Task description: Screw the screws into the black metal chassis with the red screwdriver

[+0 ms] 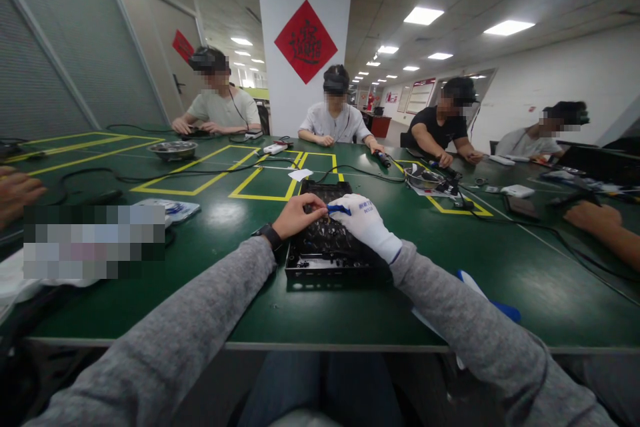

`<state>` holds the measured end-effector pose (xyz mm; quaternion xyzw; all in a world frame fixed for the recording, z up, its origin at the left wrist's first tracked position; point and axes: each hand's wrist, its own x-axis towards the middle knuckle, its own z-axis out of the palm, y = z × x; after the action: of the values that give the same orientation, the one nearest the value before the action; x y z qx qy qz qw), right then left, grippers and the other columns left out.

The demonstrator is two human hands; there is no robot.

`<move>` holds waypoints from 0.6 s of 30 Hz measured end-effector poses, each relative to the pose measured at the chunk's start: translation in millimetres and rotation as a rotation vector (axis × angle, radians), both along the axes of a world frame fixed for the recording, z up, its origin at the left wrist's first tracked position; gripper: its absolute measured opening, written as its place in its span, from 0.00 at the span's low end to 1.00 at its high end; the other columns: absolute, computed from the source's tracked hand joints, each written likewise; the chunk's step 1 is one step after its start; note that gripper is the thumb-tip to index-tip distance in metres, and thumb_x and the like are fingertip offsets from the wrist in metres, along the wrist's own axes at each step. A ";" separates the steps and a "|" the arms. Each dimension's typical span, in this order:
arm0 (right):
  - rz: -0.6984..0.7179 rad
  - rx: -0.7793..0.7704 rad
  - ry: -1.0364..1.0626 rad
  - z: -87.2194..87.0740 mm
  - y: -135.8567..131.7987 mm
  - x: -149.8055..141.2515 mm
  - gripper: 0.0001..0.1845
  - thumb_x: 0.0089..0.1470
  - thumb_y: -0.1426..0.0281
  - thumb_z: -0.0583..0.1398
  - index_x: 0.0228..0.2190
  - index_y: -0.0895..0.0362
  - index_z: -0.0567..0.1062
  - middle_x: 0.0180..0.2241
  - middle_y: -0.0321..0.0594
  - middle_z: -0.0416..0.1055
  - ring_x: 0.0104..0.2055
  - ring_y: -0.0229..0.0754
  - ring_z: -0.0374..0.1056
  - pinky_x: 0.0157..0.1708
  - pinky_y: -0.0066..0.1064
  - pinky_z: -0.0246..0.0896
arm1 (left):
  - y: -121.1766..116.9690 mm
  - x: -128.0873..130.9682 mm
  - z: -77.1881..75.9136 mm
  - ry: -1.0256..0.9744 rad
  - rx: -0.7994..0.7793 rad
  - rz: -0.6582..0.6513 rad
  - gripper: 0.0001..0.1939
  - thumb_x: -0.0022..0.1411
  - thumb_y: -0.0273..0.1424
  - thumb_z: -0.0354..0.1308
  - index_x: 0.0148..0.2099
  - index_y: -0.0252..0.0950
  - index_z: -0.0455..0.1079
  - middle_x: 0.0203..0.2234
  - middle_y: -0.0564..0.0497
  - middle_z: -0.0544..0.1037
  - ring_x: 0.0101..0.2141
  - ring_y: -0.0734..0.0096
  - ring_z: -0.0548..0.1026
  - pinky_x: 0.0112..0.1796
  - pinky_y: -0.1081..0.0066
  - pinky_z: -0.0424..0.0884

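A shallow black plastic housing (333, 260), with moulded ribs and small parts inside, lies on the green table in front of me. Over its middle my left hand (301, 215), bare with a dark band at the wrist, has its thumb and fingers pinched together. My right hand (367, 221) wears a white work glove with blue fingertips, and its fingers are closed too. The fingertips of both hands meet above the housing. Whatever is between them is too small or hidden to name.
A second white and blue glove (490, 297) lies partly behind my right forearm. Metal bowls (173, 150) (424, 177), a white paper scrap (300, 175) and black cables stand or run across the table (240, 320). Several co-workers sit around it; hands (595, 220) reach in at both sides.
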<state>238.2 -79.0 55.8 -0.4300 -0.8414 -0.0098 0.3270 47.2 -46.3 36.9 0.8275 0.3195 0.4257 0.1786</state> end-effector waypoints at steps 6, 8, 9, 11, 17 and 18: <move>0.322 -0.522 0.235 6.3 -19.7 -6.3 0.13 0.46 0.67 0.60 0.34 0.61 0.75 0.31 0.40 0.75 0.32 0.37 0.70 0.33 0.29 0.64 | 24.5 -6.9 -16.2 -0.220 -0.021 0.285 0.16 0.56 0.31 0.50 0.47 0.35 0.67 0.43 0.47 0.70 0.40 0.68 0.68 0.44 0.66 0.65; 0.450 -0.592 0.212 10.4 -28.7 -9.1 0.14 0.45 0.67 0.61 0.34 0.62 0.76 0.32 0.40 0.76 0.32 0.37 0.70 0.34 0.28 0.64 | 36.2 -11.2 -25.0 -0.230 -0.105 0.409 0.19 0.52 0.27 0.52 0.48 0.34 0.67 0.43 0.46 0.69 0.42 0.66 0.68 0.46 0.64 0.65; 0.495 -0.586 0.178 12.3 -32.4 -10.2 0.14 0.45 0.67 0.61 0.34 0.62 0.76 0.32 0.40 0.76 0.33 0.37 0.70 0.35 0.28 0.64 | 41.2 -13.0 -28.9 -0.224 -0.178 0.441 0.21 0.49 0.25 0.53 0.48 0.34 0.67 0.43 0.45 0.68 0.43 0.64 0.67 0.47 0.63 0.65; 0.538 -0.532 0.094 15.1 -37.2 -11.7 0.13 0.45 0.69 0.60 0.34 0.61 0.76 0.32 0.39 0.75 0.33 0.37 0.70 0.36 0.27 0.64 | 48.2 -15.4 -34.9 -0.216 -0.261 0.411 0.27 0.45 0.22 0.52 0.50 0.36 0.66 0.43 0.46 0.68 0.45 0.63 0.67 0.47 0.63 0.65; 0.513 -0.408 -0.067 16.5 -36.6 -9.8 0.11 0.46 0.68 0.60 0.32 0.61 0.76 0.30 0.37 0.74 0.30 0.34 0.68 0.34 0.25 0.61 | 55.8 -11.5 -39.0 -0.264 -0.262 0.388 0.29 0.40 0.17 0.47 0.46 0.37 0.69 0.42 0.48 0.71 0.45 0.63 0.68 0.45 0.64 0.67; 0.499 -0.413 -0.076 16.5 -36.1 -9.0 0.10 0.46 0.69 0.60 0.32 0.61 0.76 0.29 0.37 0.74 0.30 0.34 0.68 0.33 0.24 0.61 | 56.7 -10.5 -38.8 -0.271 -0.268 0.392 0.29 0.40 0.18 0.46 0.46 0.36 0.69 0.41 0.48 0.71 0.44 0.63 0.68 0.43 0.65 0.68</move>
<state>229.2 -115.1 72.3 -0.2670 -0.9167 0.2258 0.1937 36.7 10.4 -1.9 0.6544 0.5004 0.5128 0.2418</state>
